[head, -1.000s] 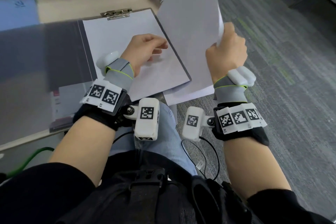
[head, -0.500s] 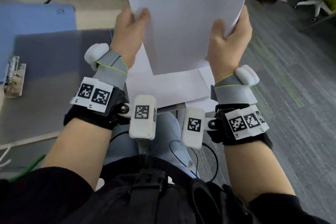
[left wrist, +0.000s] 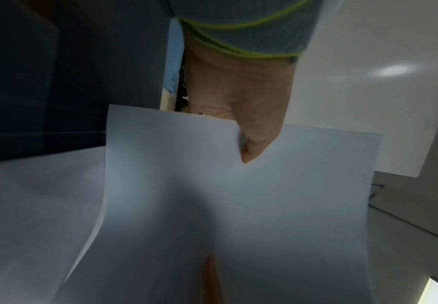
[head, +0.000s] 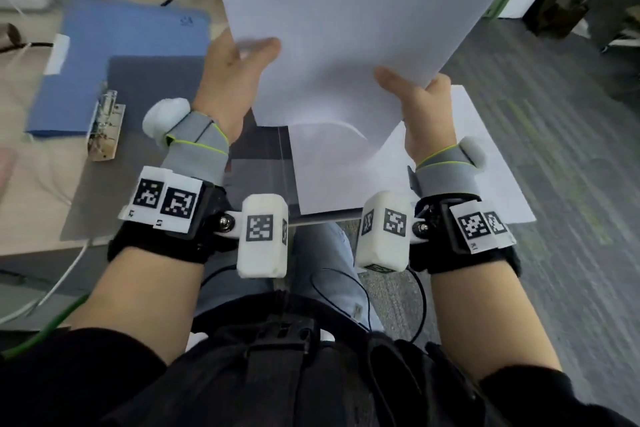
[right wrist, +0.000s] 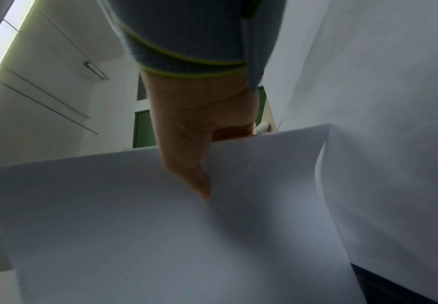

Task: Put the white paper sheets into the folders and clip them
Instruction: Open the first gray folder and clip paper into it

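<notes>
White paper sheet (head: 346, 17) held upright, centre-top of head view, above more white sheets (head: 332, 163) lying at centre frame. Left hand (head: 232, 80) pinches lower left edge, thumb on front; right hand (head: 420, 104) pinches lower right edge. Grey folder (head: 152, 80) open on desk (head: 20, 191) at left, clip (head: 105, 128) at its left edge; blue folder (head: 104, 45) upper left. Risk: sheet bows between grips, could crease or slip on way to clip.
</notes>
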A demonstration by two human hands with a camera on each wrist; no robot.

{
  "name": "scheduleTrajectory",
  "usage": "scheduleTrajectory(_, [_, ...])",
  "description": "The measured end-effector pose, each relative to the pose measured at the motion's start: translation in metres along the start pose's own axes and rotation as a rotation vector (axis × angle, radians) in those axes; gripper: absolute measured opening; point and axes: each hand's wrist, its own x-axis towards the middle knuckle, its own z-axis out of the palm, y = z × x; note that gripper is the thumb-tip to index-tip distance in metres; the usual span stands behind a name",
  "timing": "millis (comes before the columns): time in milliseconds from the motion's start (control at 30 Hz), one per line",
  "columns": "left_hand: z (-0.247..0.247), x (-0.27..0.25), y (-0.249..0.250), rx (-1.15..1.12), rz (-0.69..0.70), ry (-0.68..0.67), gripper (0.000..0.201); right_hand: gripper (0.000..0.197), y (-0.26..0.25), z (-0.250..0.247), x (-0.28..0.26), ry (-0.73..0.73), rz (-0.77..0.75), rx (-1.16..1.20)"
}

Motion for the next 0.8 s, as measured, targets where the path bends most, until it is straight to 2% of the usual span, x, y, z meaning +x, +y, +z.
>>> scheduleTrajectory(133, [-0.002,0.000,0.017,-0.031,0.075,0.004,0.047,0.019,-0.006,0.007,0.004,0.054,-0.061,0.067])
scheduleTrajectory(267, [-0.013,0.002,0.020,-0.072,0.113,0.030,0.022,0.016,-0.004,0.015,0.001,0.048,-0.081,0.091])
scheduleTrajectory(333, [-0.015,-0.002,0.012,-0.078,0.078,0.064,0.017,0.003,0.003,0.017,-0.004,0.037,-0.044,0.057])
scheduleTrajectory(367, [-0.016,-0.005,0.008,-0.079,0.057,0.071,0.018,0.007,0.007,0.018,-0.007,0.040,-0.018,0.044])
scheduleTrajectory(433, [-0.016,-0.010,0.004,-0.076,0.021,0.078,0.026,0.010,0.012,0.020,-0.009,0.045,0.011,0.024])
scheduleTrajectory(533, [-0.014,-0.013,0.007,-0.076,-0.009,0.104,0.055,0.013,0.008,0.025,-0.008,0.063,-0.002,0.028])
scheduleTrajectory(567, [-0.015,-0.012,0.010,-0.068,-0.015,0.121,0.058,0.013,0.005,0.027,-0.007,0.067,-0.009,0.031])
scheduleTrajectory(600, [-0.015,-0.010,0.012,-0.052,-0.022,0.128,0.051,0.012,0.004,0.027,-0.006,0.063,-0.019,0.039])
scheduleTrajectory(667, [-0.018,-0.007,0.014,-0.031,-0.023,0.154,0.020,0.009,0.001,0.029,-0.004,0.032,-0.024,0.026])
scheduleTrajectory(767, [-0.031,-0.006,0.012,-0.008,0.006,0.182,0.029,0.006,0.000,0.037,-0.004,-0.009,0.002,-0.022])
scheduleTrajectory(800, [-0.035,-0.005,0.010,-0.001,0.009,0.192,0.034,0.014,0.002,0.040,-0.003,-0.012,0.015,-0.033])
